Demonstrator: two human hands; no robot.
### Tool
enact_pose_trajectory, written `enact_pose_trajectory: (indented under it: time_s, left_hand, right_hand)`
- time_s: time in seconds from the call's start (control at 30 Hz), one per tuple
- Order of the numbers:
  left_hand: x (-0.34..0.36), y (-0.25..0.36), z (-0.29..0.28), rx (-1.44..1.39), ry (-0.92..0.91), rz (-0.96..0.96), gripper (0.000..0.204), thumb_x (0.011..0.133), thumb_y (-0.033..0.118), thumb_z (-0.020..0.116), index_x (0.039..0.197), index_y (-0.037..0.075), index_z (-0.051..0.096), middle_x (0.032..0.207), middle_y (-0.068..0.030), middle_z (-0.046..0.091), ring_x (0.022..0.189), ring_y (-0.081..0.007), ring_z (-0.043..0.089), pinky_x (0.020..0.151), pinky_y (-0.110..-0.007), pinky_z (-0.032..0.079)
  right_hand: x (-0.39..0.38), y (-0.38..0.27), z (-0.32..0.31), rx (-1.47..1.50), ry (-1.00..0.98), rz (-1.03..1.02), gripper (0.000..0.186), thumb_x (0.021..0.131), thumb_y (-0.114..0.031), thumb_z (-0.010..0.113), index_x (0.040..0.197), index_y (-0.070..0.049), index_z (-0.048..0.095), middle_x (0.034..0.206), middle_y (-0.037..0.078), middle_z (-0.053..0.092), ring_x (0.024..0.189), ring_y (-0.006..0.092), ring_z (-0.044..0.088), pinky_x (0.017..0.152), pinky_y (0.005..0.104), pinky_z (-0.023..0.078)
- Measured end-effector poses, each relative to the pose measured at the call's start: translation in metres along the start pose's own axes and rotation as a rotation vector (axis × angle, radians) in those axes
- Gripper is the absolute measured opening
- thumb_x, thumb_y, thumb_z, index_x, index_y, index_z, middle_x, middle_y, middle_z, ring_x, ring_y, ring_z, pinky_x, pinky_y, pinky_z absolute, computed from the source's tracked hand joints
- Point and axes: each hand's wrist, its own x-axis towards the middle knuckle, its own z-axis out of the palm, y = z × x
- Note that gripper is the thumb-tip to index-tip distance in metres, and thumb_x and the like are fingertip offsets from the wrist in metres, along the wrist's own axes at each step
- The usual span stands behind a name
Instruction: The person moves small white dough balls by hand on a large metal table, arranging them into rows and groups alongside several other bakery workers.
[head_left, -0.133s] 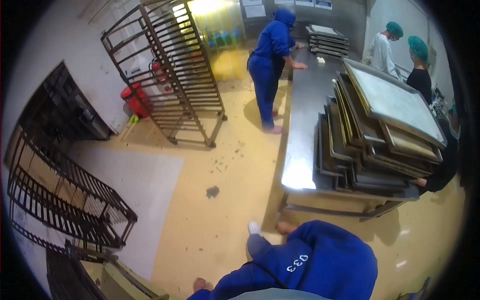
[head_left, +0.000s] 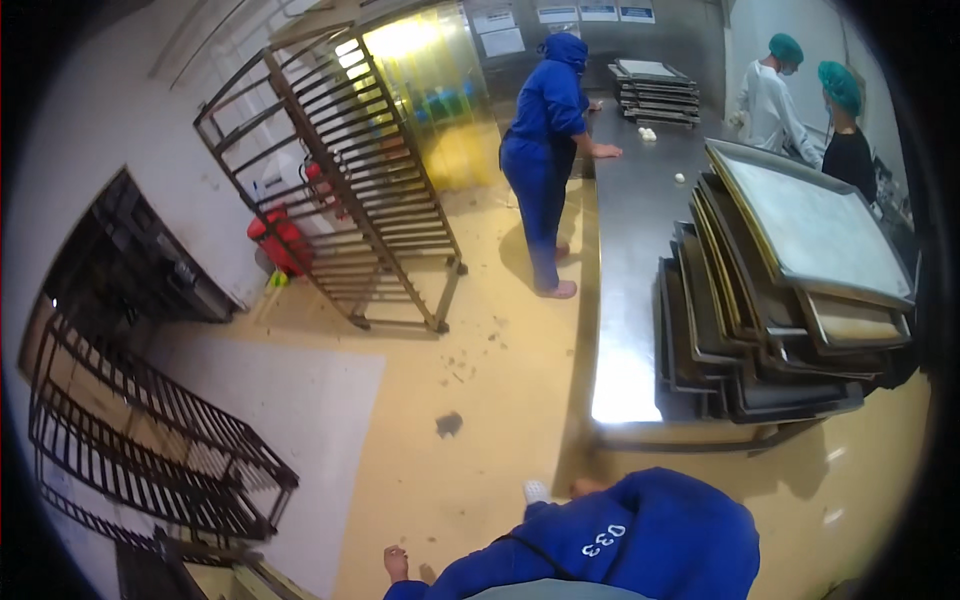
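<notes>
My left hand [head_left: 396, 560] hangs at the lower edge, left of my blue-clad body [head_left: 660, 530], fingers curled with nothing visible in them. My right hand [head_left: 582, 486] is mostly hidden behind my sleeve, below the near end of the steel table [head_left: 625, 330]; whether it holds anything is unclear. A white clog [head_left: 536, 492] shows beside it. On the table, a large uneven pile of baking trays [head_left: 800, 210] leans at the right. Farther back are a neater tray stack [head_left: 655, 95] and small pale lumps [head_left: 646, 134].
An upright metal rack [head_left: 360, 200] and a lower rack [head_left: 150, 420] stand left, near a red bin [head_left: 282, 245] and dark doorway [head_left: 130, 240]. A person in blue [head_left: 540, 180] leans on the table's left side; workers in green caps [head_left: 775, 100] stand behind it.
The view has shifted, so the room appears slightly lower and farther right. My left hand has risen slightly in the picture, and my right hand is more hidden by the sleeve.
</notes>
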Motion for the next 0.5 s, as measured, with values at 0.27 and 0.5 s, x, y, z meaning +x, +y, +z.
enact_pose_trajectory:
  time_s: [0.27,0.5]
  left_hand:
    - [0.116,0.118,0.171,0.301,-0.635,0.062,0.026,0.093,0.021,0.056,0.109,0.004,0.065,0.097,-0.0150,0.070,0.083,-0.0247,0.068,0.075,-0.040,0.055]
    - [0.202,0.155,0.243,0.596,-0.795,0.080,0.026,0.093,0.023,0.053,0.103,0.004,0.066,0.094,-0.0170,0.070,0.084,-0.0294,0.067,0.075,-0.042,0.054]
  right_hand:
    - [0.102,-0.120,-0.138,-0.037,0.229,-0.098,0.045,0.092,-0.045,0.053,0.097,-0.004,0.071,0.093,0.022,0.071,0.091,0.0417,0.067,0.081,0.0503,0.053]
    - [0.182,-0.140,-0.212,0.091,0.403,0.132,0.048,0.085,-0.050,0.056,0.102,-0.009,0.071,0.096,0.019,0.072,0.095,0.0393,0.068,0.083,0.0502,0.053]
